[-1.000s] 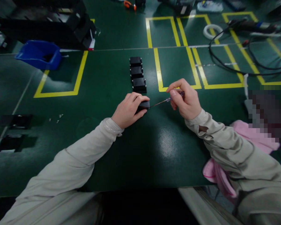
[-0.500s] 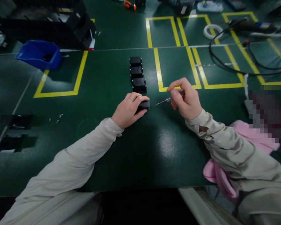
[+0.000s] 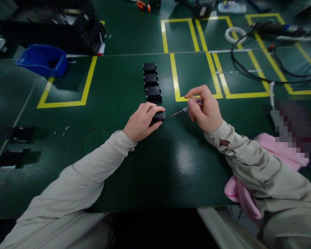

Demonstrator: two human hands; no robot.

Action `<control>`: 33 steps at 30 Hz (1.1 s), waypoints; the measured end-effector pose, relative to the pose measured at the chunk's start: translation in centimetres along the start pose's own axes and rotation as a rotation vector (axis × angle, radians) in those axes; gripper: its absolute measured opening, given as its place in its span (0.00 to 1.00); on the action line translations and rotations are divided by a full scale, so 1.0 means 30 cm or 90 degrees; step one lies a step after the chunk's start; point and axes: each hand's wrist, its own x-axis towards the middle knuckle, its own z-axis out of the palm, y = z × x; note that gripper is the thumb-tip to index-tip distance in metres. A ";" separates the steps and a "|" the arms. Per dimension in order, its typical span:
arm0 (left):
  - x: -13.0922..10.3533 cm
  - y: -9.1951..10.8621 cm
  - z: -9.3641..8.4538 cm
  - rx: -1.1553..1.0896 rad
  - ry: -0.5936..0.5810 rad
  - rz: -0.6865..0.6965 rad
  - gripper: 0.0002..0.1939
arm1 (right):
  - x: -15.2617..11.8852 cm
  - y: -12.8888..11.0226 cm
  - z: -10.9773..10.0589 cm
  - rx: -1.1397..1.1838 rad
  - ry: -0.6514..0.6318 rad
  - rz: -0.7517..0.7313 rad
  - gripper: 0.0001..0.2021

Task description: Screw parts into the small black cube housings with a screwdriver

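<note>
My left hand (image 3: 143,121) grips a small black block (image 3: 159,116) against the green table (image 3: 145,180), partly covering it. In my right hand (image 3: 206,110) is a screwdriver (image 3: 186,108) with a clear purplish handle; its thin shaft points left and its tip meets the right end of the block. Beyond the left hand, three similar black blocks (image 3: 150,79) stand in a column, with small shiny screws at their sides. A few loose screws (image 3: 66,129) lie to the left.
A blue bin (image 3: 44,59) sits at the upper left before black trays (image 3: 67,31). Black parts (image 3: 11,158) lie at far left. At the right are a tape roll (image 3: 235,35), a black cable (image 3: 238,64) and pink cloth (image 3: 282,150).
My right hand and the screwdriver have shifted very slightly left. My left hand still holds the block in the same place.
</note>
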 end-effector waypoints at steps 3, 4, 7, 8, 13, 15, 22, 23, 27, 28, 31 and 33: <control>0.000 0.000 0.001 -0.003 0.002 0.001 0.19 | -0.001 0.004 -0.002 -0.001 -0.006 0.005 0.08; 0.000 0.000 0.001 -0.004 0.002 0.001 0.19 | 0.000 0.004 -0.002 -0.005 -0.007 0.006 0.08; 0.000 0.001 0.000 -0.004 0.003 0.001 0.19 | 0.002 0.002 -0.003 -0.027 0.003 -0.001 0.09; 0.000 0.001 -0.001 -0.003 0.003 0.001 0.19 | 0.003 0.003 -0.002 -0.032 0.007 -0.005 0.09; 0.001 -0.001 -0.001 0.000 0.001 0.001 0.19 | 0.002 0.002 -0.001 -0.012 -0.013 -0.012 0.06; 0.002 -0.002 0.000 0.002 0.002 0.001 0.19 | 0.003 -0.002 -0.002 -0.014 -0.018 -0.009 0.06; 0.000 0.002 -0.001 0.001 0.002 -0.001 0.19 | 0.003 -0.006 -0.004 -0.021 -0.012 -0.011 0.05; 0.000 0.002 -0.001 0.000 0.001 -0.001 0.19 | 0.003 -0.005 -0.004 -0.015 -0.016 -0.012 0.05; 0.000 0.002 -0.002 -0.005 -0.001 -0.001 0.19 | 0.004 -0.010 -0.005 -0.024 -0.020 -0.012 0.07; 0.001 0.002 -0.002 -0.007 -0.001 -0.002 0.19 | 0.005 -0.011 -0.005 -0.030 -0.017 -0.010 0.08; 0.001 0.002 -0.003 -0.010 0.000 -0.005 0.19 | 0.006 -0.009 -0.004 -0.026 -0.013 -0.006 0.09; 0.001 0.002 -0.002 -0.010 -0.001 -0.006 0.19 | 0.004 -0.004 -0.004 -0.011 -0.016 -0.006 0.08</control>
